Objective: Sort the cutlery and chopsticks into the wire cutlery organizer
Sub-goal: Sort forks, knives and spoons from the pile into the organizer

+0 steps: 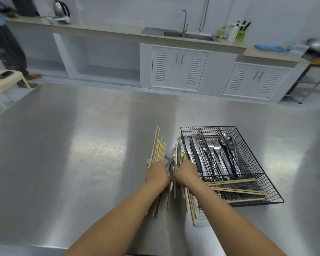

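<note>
A black wire cutlery organizer sits on the steel table, right of centre. Its upright compartments hold knives, forks and spoons; several chopsticks lie across its front compartment. Left of it lies a loose heap of wooden chopsticks mixed with metal cutlery. My left hand is closed on a bundle of chopsticks in the heap. My right hand is closed on more chopsticks beside the organizer's left wall. The fingers of both hands are hidden.
The steel table stretches wide to the left and beyond the organizer. Behind it run a counter with a sink and white cabinets. A person's legs and a cream stool with a phone stand at far left.
</note>
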A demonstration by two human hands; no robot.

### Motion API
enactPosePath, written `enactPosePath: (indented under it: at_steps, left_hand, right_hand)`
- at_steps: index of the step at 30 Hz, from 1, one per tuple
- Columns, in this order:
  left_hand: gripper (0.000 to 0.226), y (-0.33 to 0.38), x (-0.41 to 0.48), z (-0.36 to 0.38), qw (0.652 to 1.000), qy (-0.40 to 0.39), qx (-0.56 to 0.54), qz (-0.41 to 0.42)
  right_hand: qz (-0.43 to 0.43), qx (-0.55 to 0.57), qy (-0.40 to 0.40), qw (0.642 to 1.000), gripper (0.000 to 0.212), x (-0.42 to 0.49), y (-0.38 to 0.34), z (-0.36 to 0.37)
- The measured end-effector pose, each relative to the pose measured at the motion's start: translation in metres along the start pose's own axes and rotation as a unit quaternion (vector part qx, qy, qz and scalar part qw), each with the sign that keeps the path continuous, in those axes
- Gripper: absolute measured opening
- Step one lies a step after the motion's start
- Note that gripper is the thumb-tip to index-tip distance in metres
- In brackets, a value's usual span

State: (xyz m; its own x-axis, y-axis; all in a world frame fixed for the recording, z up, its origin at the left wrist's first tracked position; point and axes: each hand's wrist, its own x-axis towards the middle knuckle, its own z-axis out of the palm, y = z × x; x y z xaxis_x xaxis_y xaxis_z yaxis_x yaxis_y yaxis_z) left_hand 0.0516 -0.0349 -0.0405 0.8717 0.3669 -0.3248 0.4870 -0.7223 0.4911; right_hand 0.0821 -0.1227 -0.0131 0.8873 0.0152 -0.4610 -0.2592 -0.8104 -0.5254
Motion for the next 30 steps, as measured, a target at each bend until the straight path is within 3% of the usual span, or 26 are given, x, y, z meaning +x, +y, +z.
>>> enactPosePath:
  at_steps: [2, 4, 8, 13, 17, 19, 21, 30]
  left_hand:
    - [0.025, 0.002, 0.000, 0.003, 1.000, 0.013, 0.026, 0.001]
    - [0.024, 0.003, 0.001, 0.003, 0.998, 0.019, 0.051, 0.007]
    - [0.026, 0.004, 0.003, 0.000, 1.000, -0.017, 0.006, -0.014]
    - [0.023, 0.003, 0.007, -0.011, 0.996, -0.048, -0.061, -0.048]
    - [0.034, 0.007, 0.017, -0.024, 0.983, -0.093, -0.141, -0.071]
    - [0.026, 0.012, 0.018, -0.032, 0.974, -0.145, -0.159, -0.064]
    - [0.021, 0.015, 0.019, -0.038, 0.966, -0.179, -0.176, -0.059]
    - [0.025, 0.018, 0.023, -0.059, 0.925, -0.196, -0.318, -0.062]
  right_hand:
    - [-0.004, -0.020, 0.009, 1.000, 0.006, 0.002, 0.004, -0.004]
    - [-0.013, -0.039, 0.008, 0.999, 0.017, 0.004, 0.009, -0.010]
    - [-0.029, -0.031, -0.023, 0.999, 0.016, 0.002, 0.017, -0.032]
    - [-0.017, 0.072, -0.085, 0.994, 0.018, 0.008, 0.030, -0.078]
    - [0.010, 0.187, -0.081, 0.979, 0.015, 0.030, 0.041, -0.109]
    - [0.029, 0.205, -0.085, 0.975, 0.011, 0.045, 0.044, -0.110]
    - [0.046, 0.189, -0.095, 0.976, 0.011, 0.058, 0.045, -0.106]
    - [0.038, 0.034, -0.049, 0.998, 0.020, 0.077, 0.027, -0.076]
